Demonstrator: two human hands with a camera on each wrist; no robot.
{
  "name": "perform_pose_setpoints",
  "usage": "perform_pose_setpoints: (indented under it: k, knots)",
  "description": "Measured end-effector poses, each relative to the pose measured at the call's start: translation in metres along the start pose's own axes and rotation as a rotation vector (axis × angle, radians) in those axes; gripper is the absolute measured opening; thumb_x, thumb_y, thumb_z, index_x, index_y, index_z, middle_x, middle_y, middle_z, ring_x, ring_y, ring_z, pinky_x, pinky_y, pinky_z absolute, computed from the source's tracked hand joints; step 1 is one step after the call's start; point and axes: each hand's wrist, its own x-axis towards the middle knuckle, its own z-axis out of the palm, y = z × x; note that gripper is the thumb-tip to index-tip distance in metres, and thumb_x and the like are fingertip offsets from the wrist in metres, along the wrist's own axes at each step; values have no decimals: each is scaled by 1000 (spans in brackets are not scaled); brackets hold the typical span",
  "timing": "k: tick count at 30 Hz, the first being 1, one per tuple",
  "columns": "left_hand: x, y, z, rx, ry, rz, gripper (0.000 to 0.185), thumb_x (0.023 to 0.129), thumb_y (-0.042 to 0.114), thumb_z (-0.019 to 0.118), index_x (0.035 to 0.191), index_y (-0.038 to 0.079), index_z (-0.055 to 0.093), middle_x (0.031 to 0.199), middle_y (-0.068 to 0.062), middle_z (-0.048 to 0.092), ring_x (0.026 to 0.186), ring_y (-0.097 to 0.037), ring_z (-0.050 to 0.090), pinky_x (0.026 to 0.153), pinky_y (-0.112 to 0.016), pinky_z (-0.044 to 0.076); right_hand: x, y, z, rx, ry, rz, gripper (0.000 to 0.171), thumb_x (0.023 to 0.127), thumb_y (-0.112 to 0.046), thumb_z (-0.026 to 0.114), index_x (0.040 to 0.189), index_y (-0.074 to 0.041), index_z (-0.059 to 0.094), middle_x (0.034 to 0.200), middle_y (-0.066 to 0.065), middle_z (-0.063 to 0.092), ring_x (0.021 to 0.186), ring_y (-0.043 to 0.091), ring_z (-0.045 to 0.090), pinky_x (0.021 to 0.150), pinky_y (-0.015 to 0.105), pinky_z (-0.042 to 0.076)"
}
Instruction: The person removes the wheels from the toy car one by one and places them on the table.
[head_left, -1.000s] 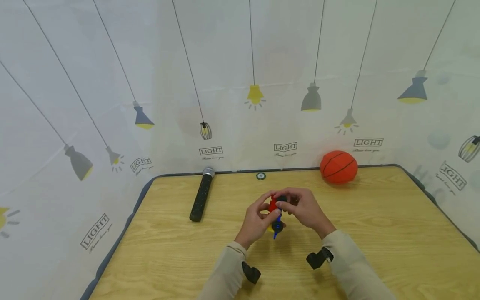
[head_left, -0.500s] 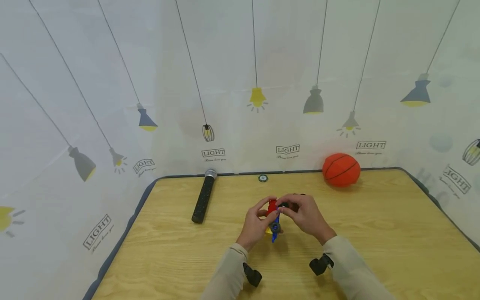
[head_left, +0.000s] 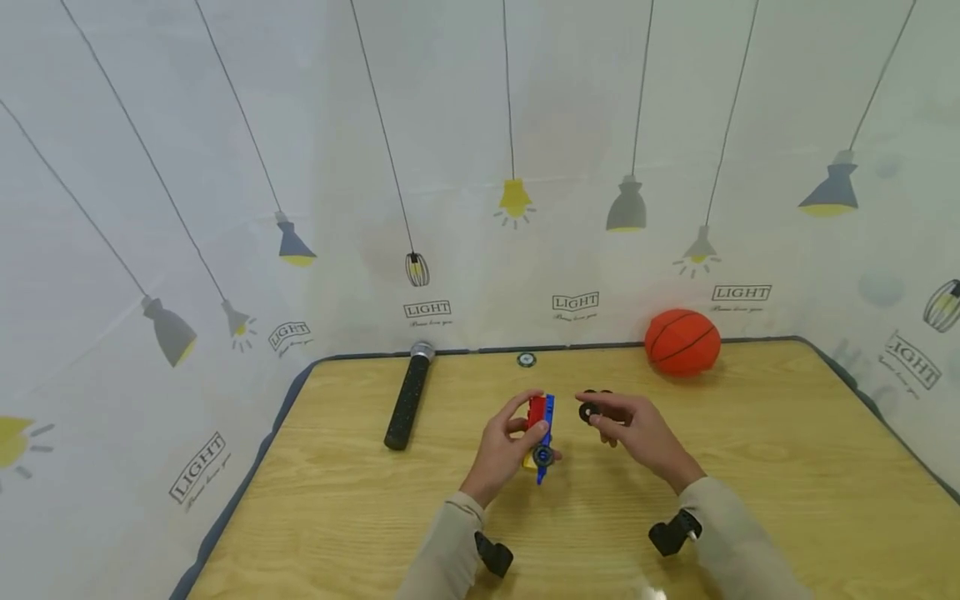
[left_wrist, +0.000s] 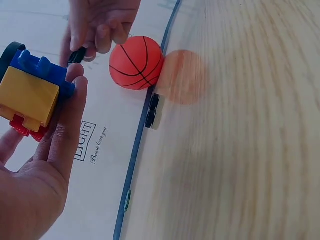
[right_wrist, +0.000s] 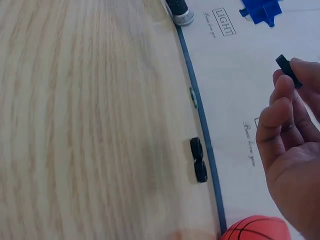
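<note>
My left hand (head_left: pixel 501 448) grips a toy car of red, blue and yellow building blocks (head_left: pixel 550 410) above the table. One black wheel (head_left: pixel 543 456) sits on the blue side, at the end nearer me. The yellow block (left_wrist: pixel 30 97) and the blue base with its round pegs (left_wrist: pixel 41 66) face the left wrist camera. To the right of the car, my right hand (head_left: pixel 643 429) pinches a loose black wheel (right_wrist: pixel 289 71) between thumb and fingertips. A gap separates this wheel from the car. The left palm hides part of the red block.
Two more black wheels (right_wrist: pixel 198 160) lie on the table beyond my right hand. A poker chip (head_left: pixel 527 359) lies near the back edge, a microphone (head_left: pixel 409 400) at the back left, and a red toy basketball (head_left: pixel 682 342) at the back right.
My right hand has drawn away from the toy car to the right, with the black wheel in its fingers. The left hand has shifted slightly left, still gripping the car.
</note>
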Motion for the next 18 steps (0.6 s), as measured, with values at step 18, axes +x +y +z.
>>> perform_pose_setpoints:
  k: [18]
  knots:
    - [-3,-3,2,-40,-31,-5,48,100,26,62,146,36,47,112,-24,65,85,-31,78,80,-35,62,7,44,-37,-12,241,328,30,98,-12,64,125,1,63,103,19,71,73,16,64,65,29,57]
